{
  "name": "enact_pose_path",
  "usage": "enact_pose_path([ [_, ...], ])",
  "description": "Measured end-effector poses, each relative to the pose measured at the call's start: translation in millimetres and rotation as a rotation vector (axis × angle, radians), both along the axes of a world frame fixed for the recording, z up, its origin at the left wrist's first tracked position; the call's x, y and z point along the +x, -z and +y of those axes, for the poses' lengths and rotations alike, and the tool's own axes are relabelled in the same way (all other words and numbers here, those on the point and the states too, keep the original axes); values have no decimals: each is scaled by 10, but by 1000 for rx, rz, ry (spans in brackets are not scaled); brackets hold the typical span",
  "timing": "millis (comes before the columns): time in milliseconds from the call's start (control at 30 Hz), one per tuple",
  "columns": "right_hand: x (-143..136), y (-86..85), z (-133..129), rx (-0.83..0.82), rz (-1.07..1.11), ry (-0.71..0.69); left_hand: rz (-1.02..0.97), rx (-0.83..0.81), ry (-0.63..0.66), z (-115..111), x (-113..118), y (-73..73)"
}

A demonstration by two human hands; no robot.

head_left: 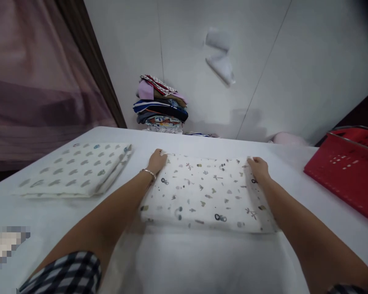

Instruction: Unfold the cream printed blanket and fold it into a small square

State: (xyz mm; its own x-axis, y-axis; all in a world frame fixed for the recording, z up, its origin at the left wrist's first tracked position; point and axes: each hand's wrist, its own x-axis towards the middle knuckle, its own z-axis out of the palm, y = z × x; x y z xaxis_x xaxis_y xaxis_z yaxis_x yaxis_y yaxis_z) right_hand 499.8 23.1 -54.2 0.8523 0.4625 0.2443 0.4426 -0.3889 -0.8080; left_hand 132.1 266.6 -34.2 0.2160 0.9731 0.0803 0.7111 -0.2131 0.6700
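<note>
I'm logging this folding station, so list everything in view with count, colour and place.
printed cloth: 1, white with small dark motifs, folded, table centre, under both hands
spotted cloth: 1, white with grey spots, folded, table left
table: 1, white, foreground
basket: 1, red, table right edge
clothes pile: 1, mixed colours, behind the table by the wall
curtain: 1, mauve, left
left hand: on the printed cloth's far left corner, bracelet at wrist
right hand: on its far right corner

1. Left hand [158,160] and right hand [258,167] gripping far corners of folded printed cloth [207,194] on white table [49,220].
2. Second folded cloth [76,173] lying left.
3. Red basket [349,171] at right edge.
4. Clothes stack [161,104] behind.
</note>
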Motion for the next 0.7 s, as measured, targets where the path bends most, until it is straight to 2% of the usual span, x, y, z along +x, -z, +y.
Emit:
enact_pose_path([
  [100,40,25,54,-30,-55,22,21,63,29,-19,2,17],
  [333,4,158,109,-328,-226,32,260,81,101,-7,61,31],
  [533,-98,83,79,-564,-247,21,240,180,162,41,-16,99],
  [600,-112,49,78,-609,-304,3,192,135,149,76,-45,99],
  [700,-149,6,75,-593,-427,-33,48,-36,82,145,-87,63],
])
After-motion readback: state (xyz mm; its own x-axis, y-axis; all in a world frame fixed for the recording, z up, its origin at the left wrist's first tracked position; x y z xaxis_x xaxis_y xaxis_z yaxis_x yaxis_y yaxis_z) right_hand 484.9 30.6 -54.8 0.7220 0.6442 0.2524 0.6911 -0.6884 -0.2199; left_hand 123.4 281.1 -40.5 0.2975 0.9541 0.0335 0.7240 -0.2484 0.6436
